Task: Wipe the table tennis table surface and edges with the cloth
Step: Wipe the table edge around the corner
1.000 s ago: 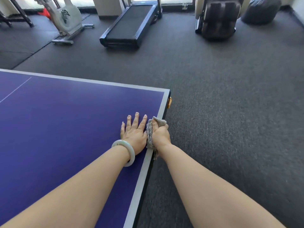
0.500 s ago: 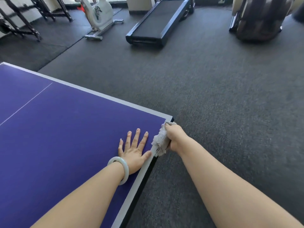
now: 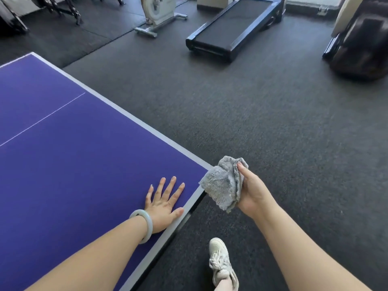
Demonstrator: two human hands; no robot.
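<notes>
The purple table tennis table (image 3: 73, 160) fills the left side, its pale border meeting in a corner near the middle of the view. My left hand (image 3: 164, 203) lies flat on the surface just inside that border, fingers spread, a pale bangle on the wrist. My right hand (image 3: 251, 194) holds a crumpled grey cloth (image 3: 223, 185) in the air beside the table's corner, thumb pinching the top of it. The cloth hangs just off the corner and covers its tip.
Dark grey carpet (image 3: 273, 133) surrounds the table. A treadmill (image 3: 231, 28) and a white exercise bike (image 3: 157, 13) stand at the back. A dark massage chair (image 3: 361, 43) is at the far right. My white shoe (image 3: 221, 263) is on the floor below the cloth.
My right hand has lifted the cloth off the table's edge and turned it palm-up past the corner. The view swung right. My left hand stayed flat on the table.
</notes>
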